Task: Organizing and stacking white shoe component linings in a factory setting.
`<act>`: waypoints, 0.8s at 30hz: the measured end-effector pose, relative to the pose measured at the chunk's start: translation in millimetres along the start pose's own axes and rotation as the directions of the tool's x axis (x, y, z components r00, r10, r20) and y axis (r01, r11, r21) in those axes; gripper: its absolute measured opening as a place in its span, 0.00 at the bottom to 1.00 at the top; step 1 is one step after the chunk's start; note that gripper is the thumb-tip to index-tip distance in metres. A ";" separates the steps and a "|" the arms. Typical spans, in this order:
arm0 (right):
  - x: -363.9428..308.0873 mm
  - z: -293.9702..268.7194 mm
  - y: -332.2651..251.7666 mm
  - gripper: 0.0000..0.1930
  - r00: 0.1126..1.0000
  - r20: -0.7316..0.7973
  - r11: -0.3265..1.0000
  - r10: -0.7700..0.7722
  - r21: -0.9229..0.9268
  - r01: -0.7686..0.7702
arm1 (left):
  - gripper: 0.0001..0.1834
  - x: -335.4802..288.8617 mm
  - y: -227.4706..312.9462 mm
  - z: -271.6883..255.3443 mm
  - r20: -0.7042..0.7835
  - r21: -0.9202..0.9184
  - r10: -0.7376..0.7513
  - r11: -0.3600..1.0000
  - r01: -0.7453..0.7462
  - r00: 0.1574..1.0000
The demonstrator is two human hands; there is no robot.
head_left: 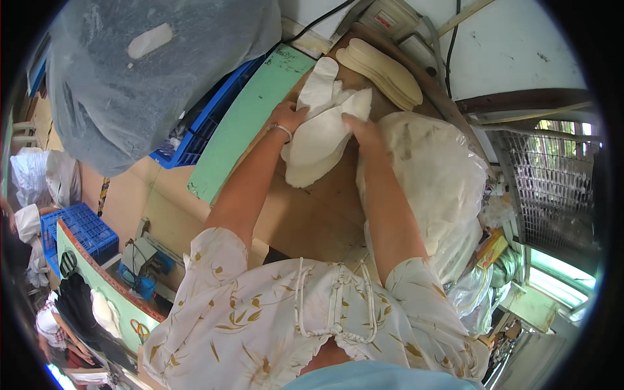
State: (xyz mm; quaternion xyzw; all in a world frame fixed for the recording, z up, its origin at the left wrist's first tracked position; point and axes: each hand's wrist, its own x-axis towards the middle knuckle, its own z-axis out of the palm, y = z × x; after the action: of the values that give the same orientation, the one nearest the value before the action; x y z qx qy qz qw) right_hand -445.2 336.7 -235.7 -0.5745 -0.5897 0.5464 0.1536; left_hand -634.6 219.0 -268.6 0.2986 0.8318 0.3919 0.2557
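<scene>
White, fluffy-edged insole-shaped pieces (318, 148) lie overlapping on the brown table in front of me. My left hand (289, 117), with a bracelet at its wrist, grips their left edge. My right hand (365, 134) holds the right edge, its thumb on top and its other fingers mostly hidden. One narrow white insole (317, 83) points away from me at the far end of the pile. Just beyond it, to the right, rests a neat stack of cream insoles (380, 71).
A large clear bag of white material (422, 175) stands close by my right forearm. Left of the table runs a green board (253, 117), beside a blue crate (201, 123) and a grey plastic-covered heap (162, 78). At the lower left, another person's arm (73, 338) shows near a second green-topped table.
</scene>
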 end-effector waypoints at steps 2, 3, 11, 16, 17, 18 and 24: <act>-4.9 1.9 0.6 0.35 1.000 -0.029 0.999 0.001 0.043 0.000 | 0.20 8.1 2.8 5.5 0.027 -0.002 -0.070 0.998 0.070 0.997; -6.2 1.8 0.2 0.35 0.999 -0.038 0.999 0.004 0.047 -0.003 | 0.20 10.4 3.1 7.7 0.035 0.000 -0.064 0.998 0.064 0.997; 0.1 7.4 15.3 0.36 0.995 -0.028 0.977 -0.100 -0.195 0.092 | 0.14 40.3 1.3 -12.5 -0.010 -0.588 -0.012 0.809 0.004 1.000; -35.0 14.1 -14.2 0.38 0.866 -0.244 0.886 -0.436 -0.289 0.364 | 0.17 28.1 55.8 -68.8 0.172 -0.836 0.182 0.547 0.046 0.968; -51.0 10.0 -32.7 0.39 0.645 -0.293 0.705 -0.706 -0.382 0.598 | 0.19 16.3 72.7 -82.7 0.213 -0.832 0.233 0.553 0.051 0.949; -65.3 6.1 -53.8 0.39 0.641 -0.306 0.708 -0.704 -0.371 0.601 | 0.20 6.6 82.6 -98.8 0.284 -0.824 0.303 0.562 0.070 0.910; -126.9 -36.8 -110.5 0.42 0.908 0.402 0.858 -0.119 0.502 -0.110 | 0.20 -45.8 153.9 -122.7 0.458 -0.801 0.474 0.586 0.119 0.752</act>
State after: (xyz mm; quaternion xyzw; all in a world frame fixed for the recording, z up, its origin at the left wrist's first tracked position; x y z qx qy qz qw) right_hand -434.6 275.0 -75.2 -0.3801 -0.4425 0.7937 0.1722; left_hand -638.3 205.0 -67.1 0.3543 0.3952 0.6182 0.5797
